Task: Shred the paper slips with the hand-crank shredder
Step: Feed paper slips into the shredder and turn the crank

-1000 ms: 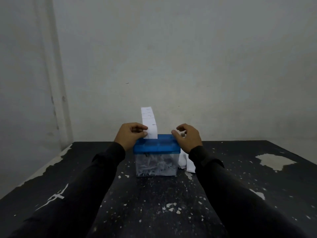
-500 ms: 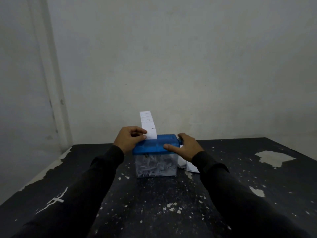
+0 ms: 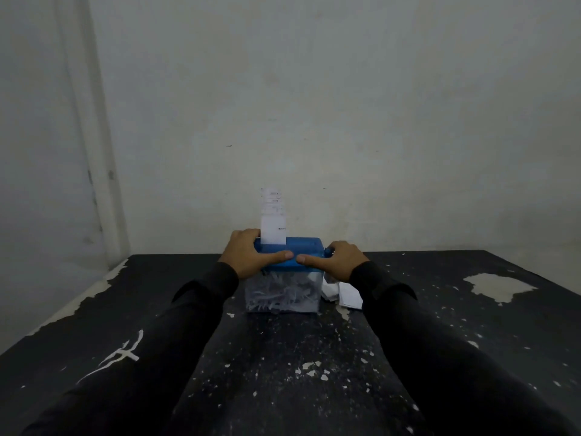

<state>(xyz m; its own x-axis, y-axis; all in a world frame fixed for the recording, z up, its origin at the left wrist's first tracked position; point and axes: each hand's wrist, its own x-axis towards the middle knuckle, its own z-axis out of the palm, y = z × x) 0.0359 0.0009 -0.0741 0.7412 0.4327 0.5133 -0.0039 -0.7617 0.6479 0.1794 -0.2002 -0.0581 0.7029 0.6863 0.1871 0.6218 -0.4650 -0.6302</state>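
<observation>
Blue plastic forms the lid of the hand-crank shredder (image 3: 290,251), which sits on a clear bin (image 3: 283,294) already packed with white shreds, on the scuffed black table (image 3: 314,372). A paper slip (image 3: 273,220) stands upright in the feed slot at the lid's back left. The main change from half a second ago is in the left hand (image 3: 248,256): then it pinched the slip near the slot, and now it has let the paper go and clamps the left end of the lid, fingers over the top and thumb pressed along the front edge. The slip stands on its own, so the cutters have probably caught its lower edge. The right hand (image 3: 338,259) has stayed at the lid's right end, fingers curled at what looks like the crank knob (image 3: 329,250), thumb stretched along the lid's front; whether it truly grips the knob I cannot tell, since the hand hides most of it. More slips (image 3: 344,292) lie on the table just right of the bin, partly behind the right wrist. As I judge it, the shredder is now braced for cranking, this slip is barely begun, and others wait
</observation>
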